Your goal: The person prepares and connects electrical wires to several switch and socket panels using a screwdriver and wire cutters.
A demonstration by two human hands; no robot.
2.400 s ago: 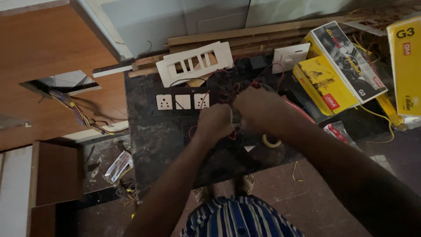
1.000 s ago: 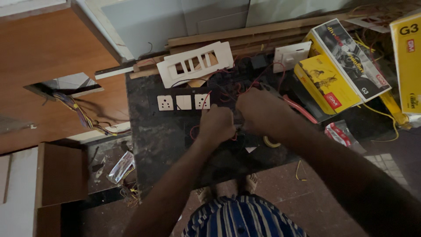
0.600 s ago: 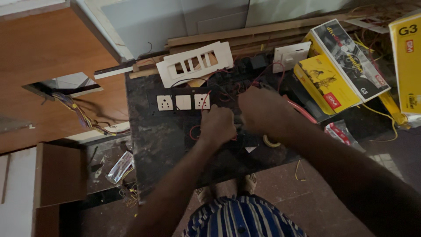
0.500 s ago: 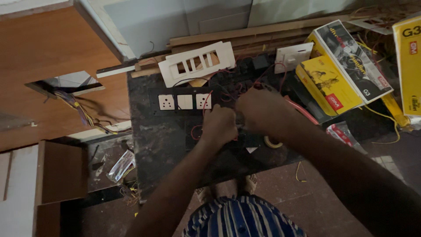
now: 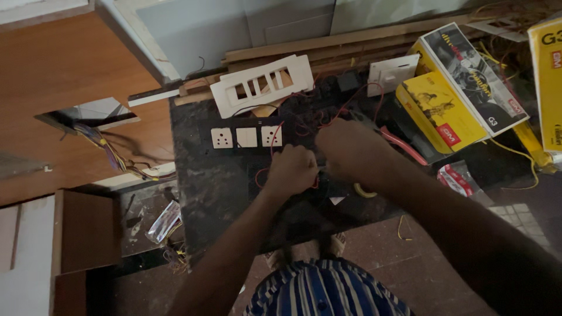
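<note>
Fingers of left hand clenched on red wires, just below the white sockets on the dark slab; right hand touching it, curled, grasp hidden. Yellow boxes right of slab, shut, contents unseen. White frame plate above sockets. Versus earlier frames: both hands stay over the wires, barely shifted.

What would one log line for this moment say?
left hand: on red wires | right hand: beside it, grip hidden | sockets: on dark slab
</note>
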